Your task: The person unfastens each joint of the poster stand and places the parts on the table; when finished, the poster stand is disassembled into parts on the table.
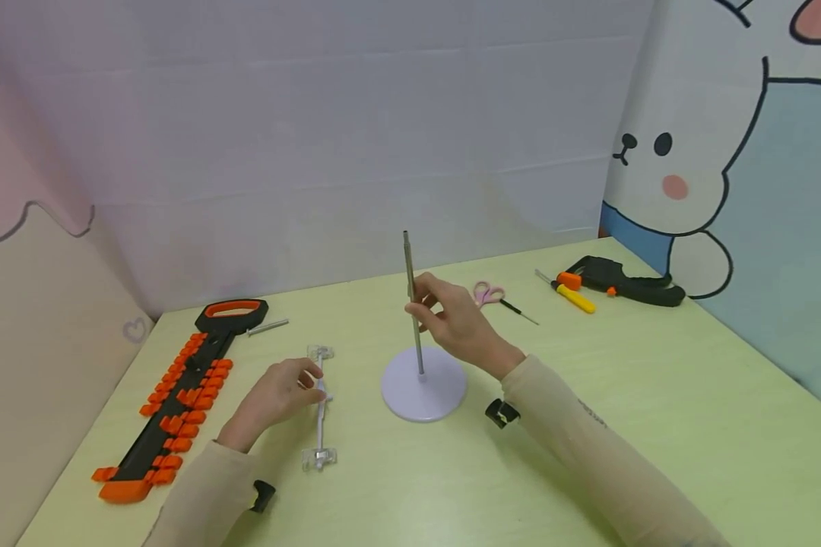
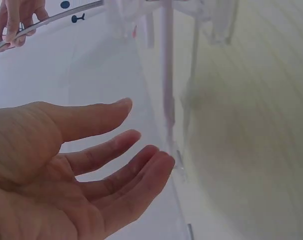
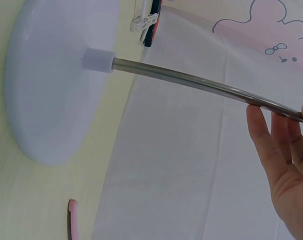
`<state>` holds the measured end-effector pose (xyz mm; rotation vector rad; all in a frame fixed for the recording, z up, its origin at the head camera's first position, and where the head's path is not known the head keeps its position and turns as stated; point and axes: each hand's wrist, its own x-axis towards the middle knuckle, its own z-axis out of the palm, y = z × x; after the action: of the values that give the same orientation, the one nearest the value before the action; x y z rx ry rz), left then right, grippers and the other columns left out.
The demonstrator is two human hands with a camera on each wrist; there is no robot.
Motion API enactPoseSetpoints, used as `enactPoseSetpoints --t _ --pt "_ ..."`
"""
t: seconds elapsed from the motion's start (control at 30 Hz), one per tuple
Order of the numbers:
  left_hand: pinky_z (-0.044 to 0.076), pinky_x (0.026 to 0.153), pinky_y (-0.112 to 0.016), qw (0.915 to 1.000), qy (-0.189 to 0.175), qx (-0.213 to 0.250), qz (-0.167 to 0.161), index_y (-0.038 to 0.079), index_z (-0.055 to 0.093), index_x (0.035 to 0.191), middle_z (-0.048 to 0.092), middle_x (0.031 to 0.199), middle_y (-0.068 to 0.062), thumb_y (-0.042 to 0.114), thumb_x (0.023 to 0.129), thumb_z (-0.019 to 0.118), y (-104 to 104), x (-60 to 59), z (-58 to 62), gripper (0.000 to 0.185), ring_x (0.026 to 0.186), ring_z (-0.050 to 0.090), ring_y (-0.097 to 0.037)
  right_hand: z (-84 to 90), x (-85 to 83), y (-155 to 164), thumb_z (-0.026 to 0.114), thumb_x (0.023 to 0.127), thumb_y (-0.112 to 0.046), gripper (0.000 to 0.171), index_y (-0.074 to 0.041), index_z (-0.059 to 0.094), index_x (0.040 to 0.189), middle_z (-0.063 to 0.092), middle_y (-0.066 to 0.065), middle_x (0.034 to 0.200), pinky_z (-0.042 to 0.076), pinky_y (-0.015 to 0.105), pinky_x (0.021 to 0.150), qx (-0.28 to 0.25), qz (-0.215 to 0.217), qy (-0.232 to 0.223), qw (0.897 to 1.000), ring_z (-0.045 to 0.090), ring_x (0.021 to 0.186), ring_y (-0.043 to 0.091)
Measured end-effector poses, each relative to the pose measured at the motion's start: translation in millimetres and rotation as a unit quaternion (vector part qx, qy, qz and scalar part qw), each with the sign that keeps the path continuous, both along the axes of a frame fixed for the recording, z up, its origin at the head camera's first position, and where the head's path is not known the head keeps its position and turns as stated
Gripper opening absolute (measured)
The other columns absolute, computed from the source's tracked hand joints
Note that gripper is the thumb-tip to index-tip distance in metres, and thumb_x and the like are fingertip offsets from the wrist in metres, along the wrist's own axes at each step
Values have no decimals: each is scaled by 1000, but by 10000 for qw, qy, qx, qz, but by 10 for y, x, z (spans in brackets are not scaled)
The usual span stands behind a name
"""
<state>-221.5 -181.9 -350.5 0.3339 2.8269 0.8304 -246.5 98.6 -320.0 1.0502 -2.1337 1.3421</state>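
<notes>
Farthest left of the left hand lies a black and orange tool rack, flat on the green table, with a small metal bolt beside its handle end. The left hand rests on the table with its fingers straight and loosely spread, their tips touching the middle of a clear plastic clip hanger that lies flat just right of them; the left wrist view shows the palm open and nothing pinched. Right of the hanger stands a round white base with a thin metal rod upright in its centre socket. The right hand pinches the rod about midway up, fingertips pressed against it. Beyond this grip, further right, lie pink-handled scissors, a yellow and orange screwdriver and a black clamp, well apart from the hand.
</notes>
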Motion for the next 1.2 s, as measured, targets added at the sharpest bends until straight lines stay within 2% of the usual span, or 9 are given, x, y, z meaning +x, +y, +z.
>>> enactPoseSetpoints --t 0.1,0.17,0.33,0.5,0.67,0.9,1.0,1.2 --pt "50 75 -42 9973 658 -68 -310 -1 64 106 63 96 -13 9 86 69 47 69 69 22 87 58 -26 -15 1 -31 59 92 -2 9 -1 52 96 58 12 80 55 28 57 16 7 4 10000 63 69 23" --pt "49 79 -44 9944 907 -18 -541 0 64 107 63 99 -14 8 86 68 121 115 111 23 92 59 -29 -26 6 -48 60 92 -1 9 -1 52 95 58 13 80 55 27 57 41 7 1 10000 64 69 24" --pt "50 78 -41 9874 1129 -149 -1095 2 64 110 60 103 -10 8 84 71 353 160 189 28 96 58 -31 -32 22 -72 59 92 -2 9 0 52 96 59 15 81 55 25 57 116 -1 -50 9999 64 70 28" --pt "50 69 -34 9776 1341 -470 -1550 2 63 111 58 99 -8 10 81 75 509 114 238 33 86 59 -25 -24 25 -58 59 93 -3 8 -1 51 96 58 12 81 55 28 58 171 -72 -15 9998 64 70 24" --pt "50 73 -39 9741 1214 -731 -1763 2 62 115 57 104 -9 14 81 76 585 73 259 38 89 58 -27 -29 22 -44 58 93 -4 9 -3 51 98 58 8 82 55 28 58 224 -77 107 9997 64 71 21" --pt "48 83 -42 9747 660 -718 -2009 0 56 125 54 116 -16 17 84 74 706 -9 192 48 101 55 -31 -44 5 -4 58 93 -4 8 -3 51 98 57 7 81 55 25 58 231 -116 124 9996 64 70 24" --pt "47 85 -42 9750 564 -806 -1990 2 53 128 53 118 -15 20 84 74 744 -30 178 52 104 53 -30 -39 4 7 58 94 -5 8 -4 51 98 57 8 82 54 23 58 244 -131 192 9994 64 70 26" --pt "45 90 -44 9763 620 -851 -1890 6 48 135 49 126 -13 26 83 75 782 -71 168 62 110 50 -31 -27 6 -6 59 93 -5 9 -4 51 98 58 9 81 54 25 57 207 -100 232 9995 64 70 24"
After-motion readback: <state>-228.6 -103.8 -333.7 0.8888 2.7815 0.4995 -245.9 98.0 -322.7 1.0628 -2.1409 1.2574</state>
